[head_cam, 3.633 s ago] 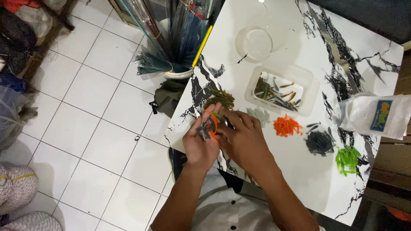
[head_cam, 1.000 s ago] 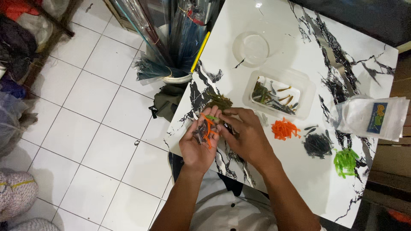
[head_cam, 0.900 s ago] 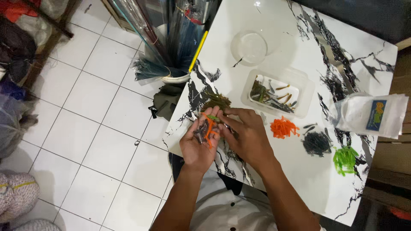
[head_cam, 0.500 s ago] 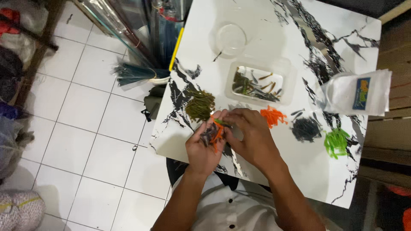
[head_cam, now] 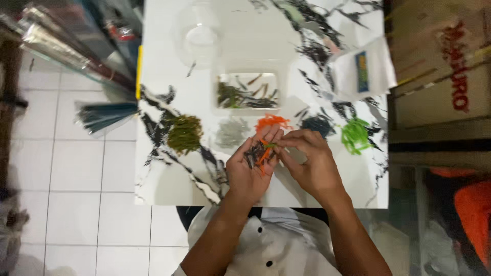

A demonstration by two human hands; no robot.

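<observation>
My left hand (head_cam: 250, 171) is cupped palm-up over the white marble table (head_cam: 169, 184), holding a small bunch of mixed short sticks (head_cam: 260, 152), dark, orange and green. The fingertips of my right hand (head_cam: 309, 161) pinch at that bunch from the right. Sorted little heaps lie beyond my hands: an olive pile (head_cam: 184, 133), a grey pile (head_cam: 231, 132), an orange pile (head_cam: 270, 121), a dark blue pile (head_cam: 317, 124) and a bright green pile (head_cam: 354, 135). Behind them stands a clear plastic tray (head_cam: 247, 92) with several unsorted sticks.
A clear round lid or cup (head_cam: 202, 33) sits at the far side of the table. A white plastic bag (head_cam: 362, 69) lies at the right. Cellophane-wrapped rolls (head_cam: 66, 51) lean over the tiled floor on the left. A wooden shelf (head_cam: 440, 97) borders the table's right edge.
The view has shifted left and closer, so the table now sits centred. My hands stay together with the bunch; the right fingers keep picking at it.
</observation>
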